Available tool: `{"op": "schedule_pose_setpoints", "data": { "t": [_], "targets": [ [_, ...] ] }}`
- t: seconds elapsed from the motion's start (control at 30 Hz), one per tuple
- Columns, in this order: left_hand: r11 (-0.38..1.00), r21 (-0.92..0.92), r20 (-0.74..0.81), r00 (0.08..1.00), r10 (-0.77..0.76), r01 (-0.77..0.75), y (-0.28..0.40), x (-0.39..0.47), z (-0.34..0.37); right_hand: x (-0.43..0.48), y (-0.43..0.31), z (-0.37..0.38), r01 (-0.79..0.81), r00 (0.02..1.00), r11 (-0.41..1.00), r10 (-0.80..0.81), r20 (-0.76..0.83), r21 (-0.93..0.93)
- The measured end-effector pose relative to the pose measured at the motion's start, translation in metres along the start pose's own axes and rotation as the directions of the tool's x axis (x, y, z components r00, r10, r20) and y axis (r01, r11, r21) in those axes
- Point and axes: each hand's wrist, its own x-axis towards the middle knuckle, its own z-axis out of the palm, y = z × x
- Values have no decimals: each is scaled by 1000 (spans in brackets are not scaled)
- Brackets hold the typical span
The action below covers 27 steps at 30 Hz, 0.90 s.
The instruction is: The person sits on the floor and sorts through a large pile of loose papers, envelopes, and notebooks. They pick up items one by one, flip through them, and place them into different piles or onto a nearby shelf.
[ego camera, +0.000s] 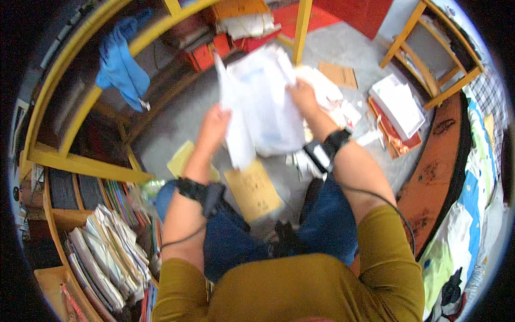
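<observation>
Large white paper sheets [265, 104] are spread between my two hands, blurred by motion. My left hand [214, 122] grips their left edge, where a narrower folded strip hangs down. On the opposite edge, my right hand [302, 96] pinches the sheets near the top. Whether they are separate pages or one folded piece, I cannot tell. Below them a tan envelope or booklet [254, 191] lies on the grey floor in front of my knees. A yellowish paper [183, 159] lies partly behind my left forearm. Loose white papers [342, 110] are scattered beyond my right wrist.
To the right, a white box [396, 104] rests on a reddish box [402, 145]. A brown cardboard piece [338, 75] lies farther off. At left stand a yellow wooden frame [88, 167] with a blue cloth [122, 64] and a shelf of stacked papers [108, 257]. A bed [454, 237] borders the right.
</observation>
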Motion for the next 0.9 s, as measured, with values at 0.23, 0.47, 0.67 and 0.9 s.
{"op": "schedule_pose_setpoints", "data": {
  "t": [0.23,0.47,0.67,0.9],
  "targets": [
    [964,66,89,964,250,-256,19,-24,50,-49,-41,36,-75,953,926,-43,301,370],
    [849,381,156,930,332,-367,54,-48,43,-59,-67,19,-222,873,832,-63,483,509],
    [798,406,-35,865,501,-446,49,-34,32,-35,-76,-5,-175,927,887,3,374,427],
    [930,-349,-195,962,-190,113,23,6,-31,-11,-80,-52,-467,853,508,43,520,724]
  ]
}}
